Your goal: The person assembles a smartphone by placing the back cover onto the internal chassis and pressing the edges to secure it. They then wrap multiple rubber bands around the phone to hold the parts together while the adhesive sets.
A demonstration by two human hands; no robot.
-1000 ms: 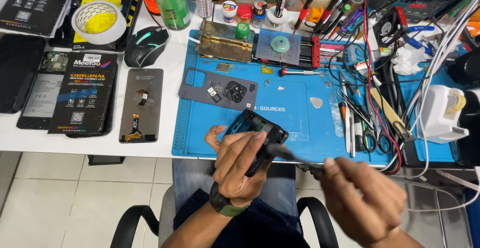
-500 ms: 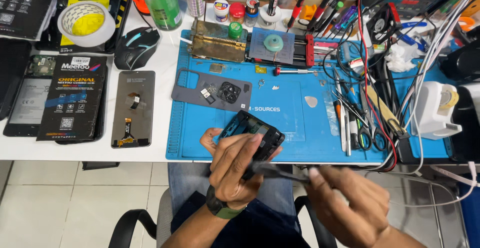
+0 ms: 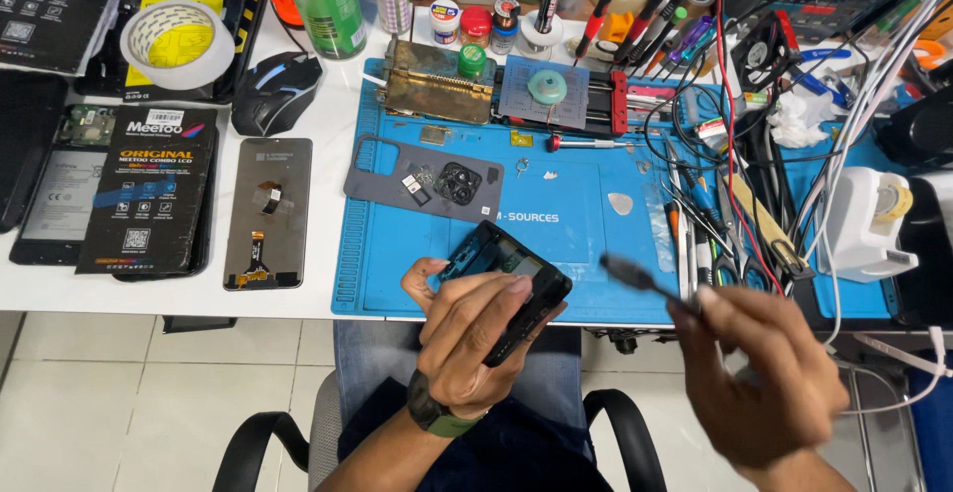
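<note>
Left hand: the left hand [image 3: 476,338], a dark green band at its wrist, is wrapped around an opened phone [image 3: 508,279], fingers curled over its near edge, thumb under the far side
Phone: a flat black slab with rounded corners, tilted, its open inside facing up; it sits over the near edge of the blue mat [image 3: 596,224], just in front of the person's lap
Right hand: the right hand [image 3: 759,373] pinches a thin dark tool [image 3: 645,283] between fingertips; the hand is blurred
Tool: a slim rod, its tip pointing left toward the phone but apart from it
Mat: blue, rubbery-looking, ribbed along its left edge, on a white table [image 3: 298,293]
Back cover: a grey matte back cover [image 3: 427,176] lies flat on the mat, far of the phone
Screen panel: a dark glossy screen panel [image 3: 266,212] with a flex strip lies left of the mat
Mouse: a rounded black mouse [image 3: 276,90] sits far left, beside a roll of pale tape [image 3: 177,43]
</note>
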